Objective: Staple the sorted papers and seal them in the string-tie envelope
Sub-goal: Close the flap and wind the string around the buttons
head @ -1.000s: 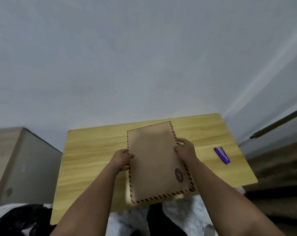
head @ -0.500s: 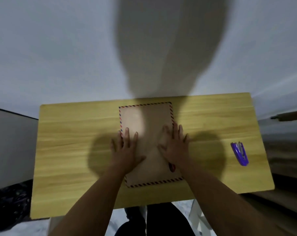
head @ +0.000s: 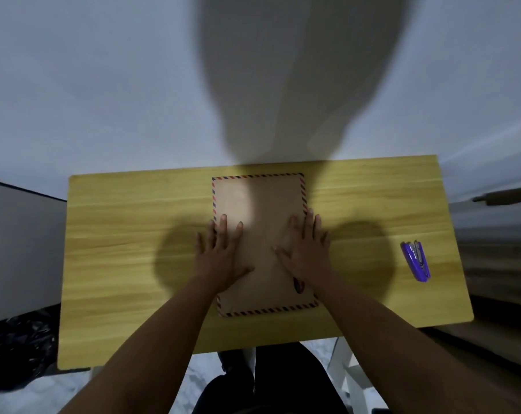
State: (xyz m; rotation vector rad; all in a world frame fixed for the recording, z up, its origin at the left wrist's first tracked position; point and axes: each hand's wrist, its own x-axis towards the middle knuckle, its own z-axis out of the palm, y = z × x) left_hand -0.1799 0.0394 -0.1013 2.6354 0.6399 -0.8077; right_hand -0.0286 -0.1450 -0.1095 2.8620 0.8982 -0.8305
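Brown envelope (head: 262,234) flat under left hand (head: 220,255), right hand (head: 307,252); fingers spread, pressing.

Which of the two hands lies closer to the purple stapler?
The right hand, flat on the envelope's right side; the stapler lies further right on the table. The left hand is across the envelope.

One head-worn wide-angle view looks steeply down, from close above, onto the table (head: 133,234) and wall (head: 104,85) beyond.
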